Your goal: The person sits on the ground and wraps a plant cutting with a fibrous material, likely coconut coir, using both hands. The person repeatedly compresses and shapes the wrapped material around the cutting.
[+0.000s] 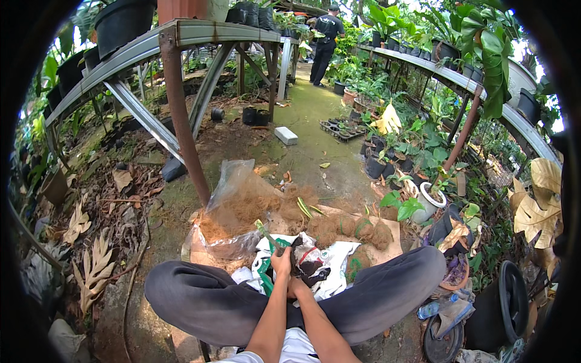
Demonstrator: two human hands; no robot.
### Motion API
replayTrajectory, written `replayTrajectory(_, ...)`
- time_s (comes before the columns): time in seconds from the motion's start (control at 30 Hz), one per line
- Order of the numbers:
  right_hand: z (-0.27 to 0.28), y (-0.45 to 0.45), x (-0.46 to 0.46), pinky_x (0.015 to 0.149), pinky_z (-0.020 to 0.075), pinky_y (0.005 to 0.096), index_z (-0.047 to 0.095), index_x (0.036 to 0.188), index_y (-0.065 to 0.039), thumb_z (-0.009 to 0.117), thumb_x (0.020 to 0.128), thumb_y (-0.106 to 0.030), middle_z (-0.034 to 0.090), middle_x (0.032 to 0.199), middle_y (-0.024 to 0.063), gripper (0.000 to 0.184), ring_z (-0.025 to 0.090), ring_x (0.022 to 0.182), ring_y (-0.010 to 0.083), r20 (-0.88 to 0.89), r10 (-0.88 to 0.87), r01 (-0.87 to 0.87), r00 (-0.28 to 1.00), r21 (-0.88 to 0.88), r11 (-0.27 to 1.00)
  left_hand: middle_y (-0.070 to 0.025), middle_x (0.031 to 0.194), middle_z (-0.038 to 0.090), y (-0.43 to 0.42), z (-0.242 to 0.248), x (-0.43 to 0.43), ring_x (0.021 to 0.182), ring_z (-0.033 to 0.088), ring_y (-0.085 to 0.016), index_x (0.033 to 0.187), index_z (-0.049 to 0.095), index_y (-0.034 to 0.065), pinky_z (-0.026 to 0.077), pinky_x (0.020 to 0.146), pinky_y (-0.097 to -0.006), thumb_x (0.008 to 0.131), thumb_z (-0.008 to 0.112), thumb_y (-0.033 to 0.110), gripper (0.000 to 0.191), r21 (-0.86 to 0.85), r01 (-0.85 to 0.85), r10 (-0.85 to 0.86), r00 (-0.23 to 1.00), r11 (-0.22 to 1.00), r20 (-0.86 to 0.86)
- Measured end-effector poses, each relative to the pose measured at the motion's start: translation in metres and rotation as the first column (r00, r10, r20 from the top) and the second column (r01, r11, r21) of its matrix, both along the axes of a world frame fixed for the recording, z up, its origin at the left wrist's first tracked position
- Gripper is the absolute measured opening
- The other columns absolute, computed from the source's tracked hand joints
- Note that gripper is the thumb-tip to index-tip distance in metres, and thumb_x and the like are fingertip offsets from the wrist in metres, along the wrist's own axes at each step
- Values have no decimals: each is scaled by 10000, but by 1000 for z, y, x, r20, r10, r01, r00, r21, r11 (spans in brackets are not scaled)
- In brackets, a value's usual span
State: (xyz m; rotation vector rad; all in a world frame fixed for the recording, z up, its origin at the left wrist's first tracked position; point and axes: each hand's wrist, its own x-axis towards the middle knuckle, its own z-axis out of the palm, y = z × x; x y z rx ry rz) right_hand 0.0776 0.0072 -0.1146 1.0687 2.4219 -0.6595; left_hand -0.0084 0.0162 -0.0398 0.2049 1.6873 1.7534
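Note:
Between my crossed legs, my left hand [282, 262] is closed around a plant cutting [267, 233] whose green-and-brown stem slants up and to the left. My right hand [297, 288] lies just below and beside it, its fingers largely hidden, so what it holds cannot be told. Under and around the hands spreads a white and green plastic bag [338, 258], opened, with dark potting soil [316, 272] in it. Several balls wrapped in brown fibre [345, 224], some tied with green string, sit on a cardboard sheet [394, 230]. Loose coconut fibre [227, 218] fills a clear plastic bag [233, 174] at the left.
Metal plant benches [136, 38] flank the path on both sides. A white block [286, 135] and a seedling tray [342, 130] lie ahead. A white pot [429, 202] and a large black pot [497, 308] are at the right. A person [327, 45] stands far down the path.

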Motion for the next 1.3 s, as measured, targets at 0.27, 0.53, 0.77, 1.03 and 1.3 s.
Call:
replayTrajectory(0.27,18,-5,0,903,506,433,615,1117,8,636,737,-37,555,1241,232,384,588,1093,368,73,-101,108,992,-93,990,-83,963,594,1,24,7,816,605,-209,1024,528,67,507,669,-315,848,594,305,304,355,69,-254,823,932,507)
replayTrajectory(0.53,40,7,8,928,469,429,606,1140,34,654,730,-374,592,1127,292,580,600,1064,367,-142,-290,269,946,-154,951,-92,1077,574,-3,38,11,904,617,-196,1255,434,76,520,709,-300,868,643,337,511,320,184,-288,903,929,319)
replayTrajectory(0.77,97,32,25,867,486,468,628,1039,-35,705,641,-217,642,968,263,444,613,976,403,-473,-475,466,742,-145,873,-178,1281,441,6,21,2,1028,565,-309,1404,236,89,573,771,-432,883,628,380,714,530,36,-345,796,847,497)
replayTrajectory(1.03,171,24,31,683,527,351,680,871,-9,699,651,-77,684,756,138,231,682,700,252,-682,-392,566,618,38,824,-58,1083,585,1,24,3,907,604,-186,1290,382,111,500,638,-298,914,574,432,530,412,56,-222,903,909,369)
replayTrajectory(1.3,197,9,17,805,507,381,668,952,-10,687,640,-52,671,855,191,316,655,839,339,-819,-117,367,562,120,923,-51,885,622,0,29,3,765,621,-182,1025,569,86,522,628,-337,914,474,559,495,539,64,-424,697,840,578)
